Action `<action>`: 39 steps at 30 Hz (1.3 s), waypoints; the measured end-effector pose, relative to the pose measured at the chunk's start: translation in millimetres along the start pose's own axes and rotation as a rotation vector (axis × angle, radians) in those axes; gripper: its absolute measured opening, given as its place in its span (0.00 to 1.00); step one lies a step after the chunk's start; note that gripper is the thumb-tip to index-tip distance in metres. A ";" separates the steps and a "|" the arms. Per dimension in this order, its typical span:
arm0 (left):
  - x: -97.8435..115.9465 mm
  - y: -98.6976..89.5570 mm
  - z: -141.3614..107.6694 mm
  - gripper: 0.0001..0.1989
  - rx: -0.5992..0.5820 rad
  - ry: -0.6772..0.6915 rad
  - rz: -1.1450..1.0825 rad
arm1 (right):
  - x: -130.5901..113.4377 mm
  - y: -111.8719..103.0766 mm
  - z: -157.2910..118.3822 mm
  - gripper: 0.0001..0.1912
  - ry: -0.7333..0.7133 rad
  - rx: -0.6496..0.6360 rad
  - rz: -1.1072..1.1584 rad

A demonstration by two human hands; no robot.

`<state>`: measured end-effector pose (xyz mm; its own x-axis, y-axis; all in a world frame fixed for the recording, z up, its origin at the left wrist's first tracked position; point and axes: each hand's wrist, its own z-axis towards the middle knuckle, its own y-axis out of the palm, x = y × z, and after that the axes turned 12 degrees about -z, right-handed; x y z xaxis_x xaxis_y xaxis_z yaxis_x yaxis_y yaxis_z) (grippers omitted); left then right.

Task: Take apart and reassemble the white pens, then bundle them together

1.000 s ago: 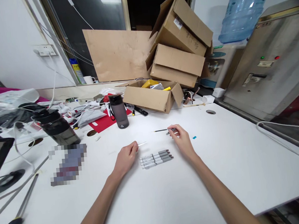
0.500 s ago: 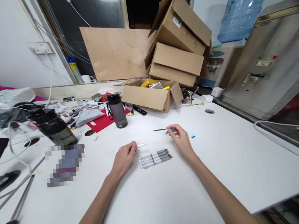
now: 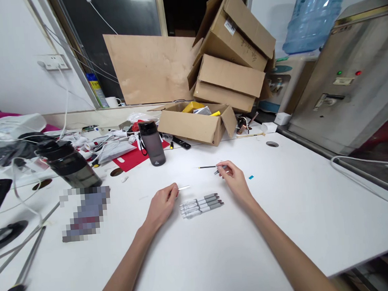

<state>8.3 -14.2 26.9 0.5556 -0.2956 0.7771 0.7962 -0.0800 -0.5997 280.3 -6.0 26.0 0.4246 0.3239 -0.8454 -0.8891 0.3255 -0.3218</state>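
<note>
My left hand (image 3: 163,205) is closed round a thin white pen barrel (image 3: 184,187), whose end points right. In my right hand (image 3: 232,176) a pen refill (image 3: 207,167) with dark ink is pinched, its tip pointing left. A small grey piece (image 3: 216,172) also sticks out below those fingers; its kind is unclear. Several white and grey pens (image 3: 202,206) lie side by side on the white table (image 3: 203,261), between and a little nearer than my hands. Their grey ends point right. A small blue scrap (image 3: 251,177) lies right of my right hand.
A dark water bottle (image 3: 152,144) stands behind my hands, beside an open cardboard box (image 3: 189,125). A larger bottle (image 3: 69,164) and a blurred-out object (image 3: 88,214) are at left. Cables and clutter run along the back. A screwdriver (image 3: 25,271) lies front left.
Almost nothing differs. Both hands keep their hold in nearly the same place, and the pens lie as before.
</note>
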 end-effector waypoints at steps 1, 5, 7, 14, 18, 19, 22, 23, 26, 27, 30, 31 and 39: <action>0.2 0.0 0.0 0.21 0.000 -0.001 0.001 | 1.6 0.4 0.7 0.13 0.015 -0.004 0.023; 1.2 0.1 -0.3 0.21 -0.005 -0.005 0.001 | 7.6 1.2 4.8 0.16 0.068 -0.020 0.099; 1.6 0.2 -0.5 0.21 -0.008 -0.004 0.001 | 9.4 1.1 6.8 0.17 0.086 -0.023 0.140; 2.6 -0.4 -1.6 0.21 -0.014 -0.008 -0.002 | 8.5 0.4 9.0 0.23 0.204 -0.005 0.222; 2.7 -0.2 -1.6 0.21 -0.016 -0.008 0.000 | 6.4 -0.3 7.6 0.23 0.222 0.015 0.208; 2.6 0.0 -1.4 0.21 -0.016 -0.007 0.002 | 6.4 -0.5 7.4 0.23 0.222 0.020 0.201; 2.0 0.6 -1.0 0.21 -0.017 -0.005 0.006 | 7.4 -0.9 7.0 0.25 0.222 0.031 0.183; 1.8 0.7 -0.9 0.21 -0.018 -0.004 0.006 | 7.8 -0.9 6.9 0.25 0.222 0.033 0.181; 1.1 0.8 -0.9 0.21 -0.015 -0.003 0.003 | 8.7 -0.8 6.4 0.25 0.230 0.031 0.194; 1.0 0.7 -1.0 0.21 -0.015 -0.004 0.004 | 8.8 -0.7 6.2 0.25 0.232 0.030 0.201; 0.6 0.6 -1.1 0.21 -0.019 -0.008 0.008 | 9.1 -0.4 5.8 0.26 0.236 0.028 0.207; 0.5 0.6 -1.0 0.21 -0.020 -0.008 0.009 | 9.2 -0.4 5.7 0.26 0.238 0.028 0.206; 1.7 0.6 -0.5 0.20 -0.013 -0.006 0.015 | 8.4 -0.5 5.7 0.27 0.244 0.029 0.190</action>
<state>9.7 -15.2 27.8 0.5692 -0.2913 0.7689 0.7843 -0.0882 -0.6141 285.4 1.6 21.4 0.1947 0.1596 -0.9678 -0.9418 0.3061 -0.1390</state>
